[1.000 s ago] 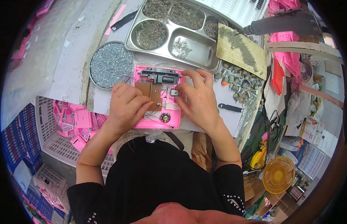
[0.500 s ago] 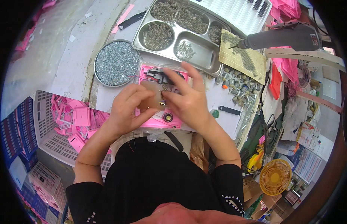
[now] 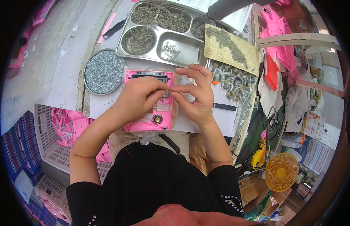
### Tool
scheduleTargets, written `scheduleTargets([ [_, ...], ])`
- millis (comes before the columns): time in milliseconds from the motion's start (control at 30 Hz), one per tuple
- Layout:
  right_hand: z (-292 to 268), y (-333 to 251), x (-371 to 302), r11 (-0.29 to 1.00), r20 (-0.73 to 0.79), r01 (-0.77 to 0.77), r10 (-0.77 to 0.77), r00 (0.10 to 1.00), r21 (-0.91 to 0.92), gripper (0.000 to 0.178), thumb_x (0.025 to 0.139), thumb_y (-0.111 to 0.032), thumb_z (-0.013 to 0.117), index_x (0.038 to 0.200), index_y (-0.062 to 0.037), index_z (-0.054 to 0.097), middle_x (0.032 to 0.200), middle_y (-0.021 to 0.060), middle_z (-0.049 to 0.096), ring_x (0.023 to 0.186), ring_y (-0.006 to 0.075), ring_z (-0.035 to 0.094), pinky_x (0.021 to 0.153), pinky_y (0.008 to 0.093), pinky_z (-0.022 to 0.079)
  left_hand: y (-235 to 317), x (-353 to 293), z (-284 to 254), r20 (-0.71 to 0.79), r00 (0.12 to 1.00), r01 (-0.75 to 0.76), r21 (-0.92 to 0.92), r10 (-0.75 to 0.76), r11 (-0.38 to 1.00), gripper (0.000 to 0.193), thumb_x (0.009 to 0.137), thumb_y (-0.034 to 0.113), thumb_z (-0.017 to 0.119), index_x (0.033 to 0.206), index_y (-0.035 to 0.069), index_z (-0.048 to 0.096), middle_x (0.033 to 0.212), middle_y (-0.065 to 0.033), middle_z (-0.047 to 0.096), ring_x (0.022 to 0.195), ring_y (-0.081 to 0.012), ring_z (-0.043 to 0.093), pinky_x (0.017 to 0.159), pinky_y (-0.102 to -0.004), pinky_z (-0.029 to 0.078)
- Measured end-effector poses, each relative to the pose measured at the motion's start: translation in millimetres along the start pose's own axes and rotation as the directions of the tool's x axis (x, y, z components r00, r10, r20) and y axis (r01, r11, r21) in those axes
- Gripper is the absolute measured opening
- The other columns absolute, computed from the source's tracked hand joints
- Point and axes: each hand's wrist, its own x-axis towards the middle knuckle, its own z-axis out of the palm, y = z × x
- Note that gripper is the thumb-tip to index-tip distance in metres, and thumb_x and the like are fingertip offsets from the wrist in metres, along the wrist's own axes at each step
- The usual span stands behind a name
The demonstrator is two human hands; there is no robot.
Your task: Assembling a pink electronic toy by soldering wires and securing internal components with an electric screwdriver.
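Observation:
A pink plastic housing (image 3: 166,123) lies in front of me on the table, with a black mechanism (image 3: 160,76) along its far end and a small round speaker (image 3: 157,119) at its near end. Thin red wires run over its left side. Above its right edge, my left hand (image 3: 139,96) pinches with thumb and forefinger. My right hand (image 3: 197,96) meets it there in a pinch of its own, other fingers raised. Whatever sits between the touching fingertips is too small to name. Part of the housing is hidden beneath my left hand.
A round tray of screws (image 3: 105,71) stands left of the housing. Beyond it is a metal compartment tray (image 3: 144,57) with small metal parts. At right lie a card with screws (image 3: 231,49), several small motors (image 3: 231,81) and a black strip (image 3: 224,107). A crate (image 3: 50,139) holds pink parts.
The brownish board by my left hand no longer shows. My hands have come together, fingertips touching. The whole view has shifted, and the power screwdriver now appears higher, at the top edge.

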Motion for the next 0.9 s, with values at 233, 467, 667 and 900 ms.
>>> scheduleTargets([
  [233, 10.4, 3.1, -1.1, 0.988, 0.024, -0.119, 0.118, 0.993, 0.102, 0.027, 0.072, -0.011, 0.085, 0.098, -0.0121, 0.077, 0.126, 0.0062, 0.069, 0.124, 0.0326, 0.051, 0.101, 0.0441, 0.044, -0.1, -3.4, 3.7, 0.022, 0.951, 0.300, -0.316, -0.309, 0.900, 0.012, 0.097, 0.007, 0.068, 0.105, -0.002, 0.072, 0.080, -0.0076, 0.072, 0.068, -0.0132, 0.071, 0.057, -0.0295, 0.057],
  [467, 13.0, 1.6, 10.7, 0.991, 0.044, -0.085, 0.081, 0.996, 0.099, 0.020, 0.075, -0.010, 0.082, 0.095, -0.0107, 0.076, 0.125, 0.0059, 0.068, 0.122, 0.0314, 0.051, 0.093, 0.0408, 0.050, -2.1, -3.2, 3.1, 0.042, 0.932, 0.348, -0.375, -0.359, 0.859, 0.011, 0.098, 0.007, 0.068, 0.102, -0.003, 0.071, 0.076, -0.0061, 0.072, 0.067, -0.0101, 0.070, 0.055, -0.0269, 0.058],
  [667, 11.6, 2.4, 7.2, 0.984, 0.081, -0.105, 0.094, 0.992, 0.144, 0.017, 0.076, -0.010, 0.081, 0.092, -0.0106, 0.075, 0.124, 0.0058, 0.068, 0.123, 0.0313, 0.051, 0.098, 0.0417, 0.047, 2.6, -2.2, 1.2, 0.061, 0.937, 0.347, -0.300, -0.345, 0.889, 0.010, 0.097, 0.006, 0.068, 0.100, -0.003, 0.071, 0.076, -0.0062, 0.072, 0.067, -0.0100, 0.070, 0.054, -0.0276, 0.058],
  [900, 14.9, 3.8, 4.3, 0.985, 0.098, -0.070, 0.055, 0.994, 0.157, 0.015, 0.076, -0.009, 0.079, 0.088, -0.0097, 0.069, 0.122, 0.0069, 0.068, 0.121, 0.0331, 0.051, 0.105, 0.0453, 0.041, 4.0, -6.1, 0.1, 0.097, 0.911, 0.406, -0.378, -0.401, 0.832, 0.011, 0.098, 0.006, 0.067, 0.100, -0.003, 0.071, 0.076, -0.0058, 0.071, 0.065, -0.0091, 0.069, 0.055, -0.0269, 0.058],
])
